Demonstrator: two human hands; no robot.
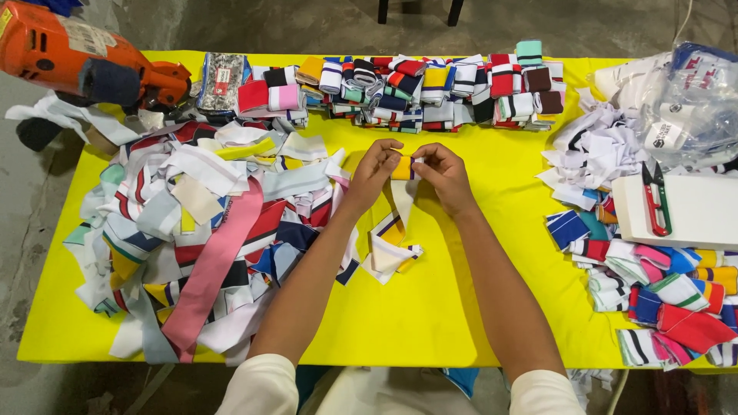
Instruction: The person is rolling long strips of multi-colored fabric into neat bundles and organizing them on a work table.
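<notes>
Both hands meet over the middle of a yellow table (400, 315). My left hand (375, 170) and my right hand (442, 173) pinch the two ends of a small roll of striped knit band (403, 167), yellow with white and dark stripes. The loose tail of the band (392, 238) hangs down from the roll and lies folded on the table below the hands. Fingers of both hands are curled around the roll.
A big heap of loose striped bands (192, 223) fills the left side. Rolled bands are stacked in a row (415, 84) at the back and in a pile (669, 300) at right. Red thread snips (656, 198) lie on a white box (692, 211). An orange power tool (77, 58) sits at back left, plastic bags (684, 107) at back right.
</notes>
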